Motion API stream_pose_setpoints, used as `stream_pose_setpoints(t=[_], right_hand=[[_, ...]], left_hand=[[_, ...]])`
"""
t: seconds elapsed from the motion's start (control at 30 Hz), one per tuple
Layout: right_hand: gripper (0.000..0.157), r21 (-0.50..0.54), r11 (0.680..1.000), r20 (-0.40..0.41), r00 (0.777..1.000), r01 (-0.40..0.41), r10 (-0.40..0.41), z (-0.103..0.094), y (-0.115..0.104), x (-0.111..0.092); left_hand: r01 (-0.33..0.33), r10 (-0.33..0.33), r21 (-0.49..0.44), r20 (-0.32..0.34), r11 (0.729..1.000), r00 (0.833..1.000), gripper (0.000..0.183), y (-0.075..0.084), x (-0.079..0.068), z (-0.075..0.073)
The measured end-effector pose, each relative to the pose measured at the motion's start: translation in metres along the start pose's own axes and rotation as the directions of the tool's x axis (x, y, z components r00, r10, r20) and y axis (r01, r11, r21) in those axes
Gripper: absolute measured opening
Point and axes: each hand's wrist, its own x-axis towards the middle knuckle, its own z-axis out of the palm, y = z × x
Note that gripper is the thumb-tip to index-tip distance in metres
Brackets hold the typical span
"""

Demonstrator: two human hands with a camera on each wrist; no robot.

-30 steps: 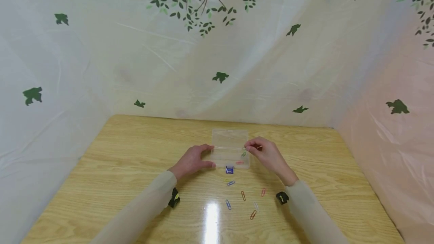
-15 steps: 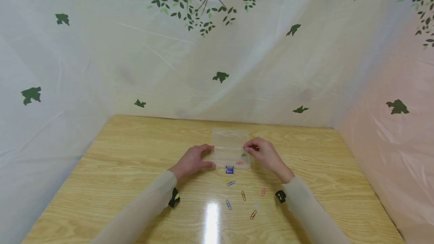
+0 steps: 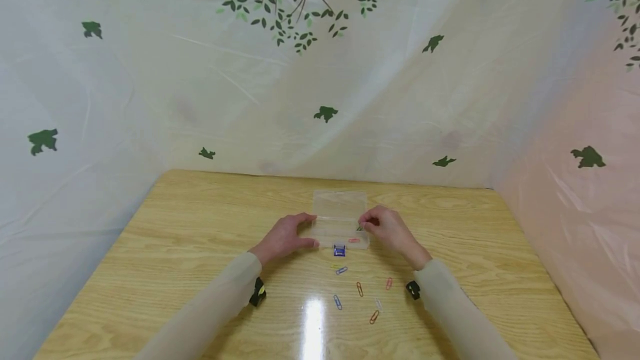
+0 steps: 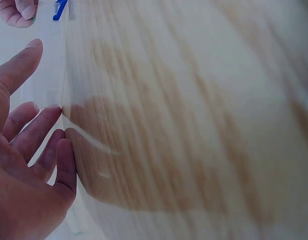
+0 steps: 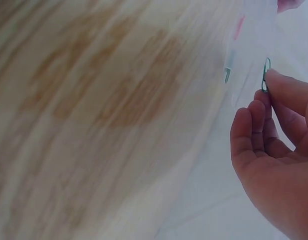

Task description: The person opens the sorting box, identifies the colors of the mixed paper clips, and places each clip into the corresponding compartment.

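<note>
A clear plastic box [image 3: 330, 232] with a blue latch [image 3: 339, 250] lies on the table, its lid [image 3: 340, 203] folded back. My left hand [image 3: 284, 236] rests at the box's left end, thumb and index finger spread along it. Its other fingers hang loosely towards the tabletop [image 4: 36, 145]. Thumb and forefinger of my right hand [image 3: 387, 226] pinch a green paper clip [image 5: 266, 75] over the box's right end. A pink paper clip [image 3: 354, 240] lies inside the front compartment. Green shows under my right fingertips in the head view; whether another clip lies there, I cannot tell.
Several loose paper clips lie in front of the box: blue ones [image 3: 337, 301], a dark red one [image 3: 359, 289], a red one [image 3: 374, 316], a pink one [image 3: 389, 283], a white one [image 3: 378, 304] and a yellow one [image 3: 334, 265]. A leaf-patterned sheet [image 3: 300, 143] hangs behind the table.
My right hand has moved slightly down and to the left, bringing its pinching fingertips lower over the box's right end. The left hand has kept its place at the box.
</note>
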Motion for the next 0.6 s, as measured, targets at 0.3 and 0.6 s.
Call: stream_pose_setpoints(t=[0.3, 0.6], right_hand=[[0.012, -0.019, 1.000, -0.004, 1.000, 0.006, -0.006, 0.000, 0.002, -0.003], [0.019, -0.018, 0.996, -0.071, 0.993, 0.092, -0.093, -0.011, 0.000, -0.019]], left_hand=[[-0.006, 0.006, 0.003, -0.005, 1.000, 1.000, 0.068, 0.001, 0.000, 0.000], [-0.002, 0.002, 0.014, 0.003, 1.000, 1.000, 0.068, -0.002, 0.001, 0.000]])
